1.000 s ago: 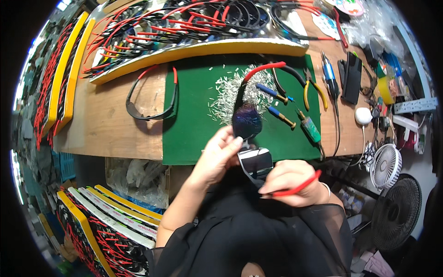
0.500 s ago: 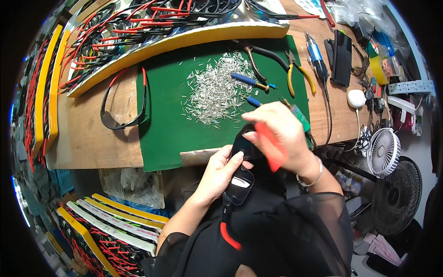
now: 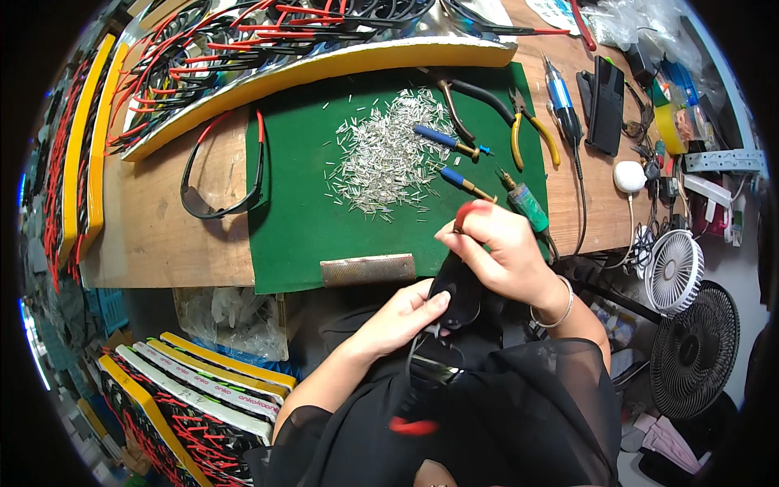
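Above my lap I hold a pair of black sunglasses [image 3: 436, 357] with red temple tips, tilted and partly blurred. My left hand [image 3: 403, 321] pinches the front of the frame near a lens, thumb on top. At one red temple tip is my right hand [image 3: 505, 253], its fingers closed round it. The other red tip hangs low against my black clothing. Just beyond the hands, a green mat [image 3: 284, 243] bears a heap of small silver pins [image 3: 385, 154]. Two blue-handled screwdrivers [image 3: 436, 136] lie at the heap's right side.
Black-handled pliers [image 3: 483, 96], yellow-handled cutters [image 3: 519, 140] and a green-handled tool [image 3: 526, 203] lie right. Left stands another pair of sunglasses [image 3: 217, 213]. A yellow-edged tray [image 3: 324, 69] of glasses spans the back. A ridged metal block [image 3: 367, 269] sits at the front edge. Fans [image 3: 675, 272] stand right.
The sunglasses have turned in my hands, and the lower lens is now blurred. My left hand has shifted right and slightly down; the red tip in my right hand has swung upward.
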Tool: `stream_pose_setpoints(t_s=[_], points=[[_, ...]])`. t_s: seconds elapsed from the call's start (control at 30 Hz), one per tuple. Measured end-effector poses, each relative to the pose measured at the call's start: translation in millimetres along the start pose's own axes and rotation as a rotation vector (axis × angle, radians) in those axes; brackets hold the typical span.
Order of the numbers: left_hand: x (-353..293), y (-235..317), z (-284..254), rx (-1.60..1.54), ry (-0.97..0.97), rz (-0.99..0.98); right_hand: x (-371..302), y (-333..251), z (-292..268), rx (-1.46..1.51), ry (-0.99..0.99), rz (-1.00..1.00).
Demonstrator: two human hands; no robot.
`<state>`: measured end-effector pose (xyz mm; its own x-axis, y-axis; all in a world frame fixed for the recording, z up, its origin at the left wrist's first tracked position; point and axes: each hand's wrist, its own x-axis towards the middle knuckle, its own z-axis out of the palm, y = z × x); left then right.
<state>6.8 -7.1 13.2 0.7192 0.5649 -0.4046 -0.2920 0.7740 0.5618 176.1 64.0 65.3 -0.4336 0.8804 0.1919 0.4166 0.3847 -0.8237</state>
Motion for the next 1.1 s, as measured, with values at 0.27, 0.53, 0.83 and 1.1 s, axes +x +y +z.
stream_pose_setpoints(t_s=[0.27,0.53,0.83,1.1], points=[[-0.4,9.5,12.7,-0.334,0.163,-0.180,-0.3,16.8,10.0,-0.029,-0.262,0.214],[0.3,-1.7,-10.8,-0.584,0.259,-0.279,24.5,58.6,7.6,-0.804,0.049,-0.032],[-1.4,3.2,-13.8,-0.633,0.368,-0.405,10.3,38.6,1.9,-0.453,0.011,0.123],[-3.5,10.7,-16.3,-0.469,0.237,-0.337,-24.0,30.9,-5.3,0.276,-0.558,0.570]])
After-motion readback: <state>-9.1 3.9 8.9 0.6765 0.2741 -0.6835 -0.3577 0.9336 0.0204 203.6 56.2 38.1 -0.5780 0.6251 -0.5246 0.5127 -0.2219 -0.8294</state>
